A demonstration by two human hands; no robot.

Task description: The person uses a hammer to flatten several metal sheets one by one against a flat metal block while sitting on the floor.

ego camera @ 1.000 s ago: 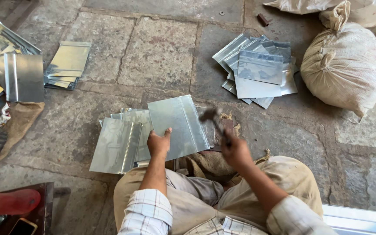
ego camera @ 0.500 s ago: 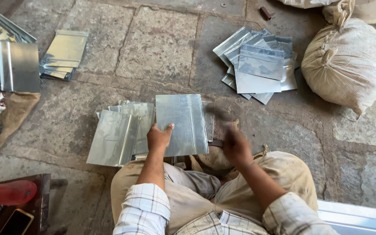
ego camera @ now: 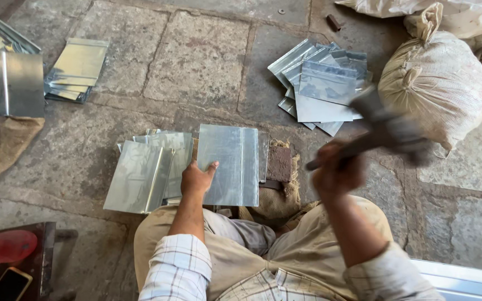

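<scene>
My left hand (ego camera: 196, 179) presses flat on the near left part of a shiny metal sheet (ego camera: 231, 163) with a folded seam near its right side. The sheet lies over a dark block (ego camera: 279, 164) on a burlap pad. My right hand (ego camera: 337, 171) is closed on the handle of a hammer (ego camera: 387, 129), raised to the right of the sheet, its head blurred by motion. More folded metal sheets (ego camera: 146, 171) lie just left of my left hand.
A pile of metal sheets (ego camera: 320, 83) lies at the back on the stone floor, with a tied sack (ego camera: 436, 89) to its right. More sheets (ego camera: 76, 67) lie at the far left. A red object (ego camera: 4, 245) and a phone (ego camera: 8, 283) sit near left.
The hammer has swung up and to the right from just beside the sheet. My left hand stays on the sheet, which has not shifted.
</scene>
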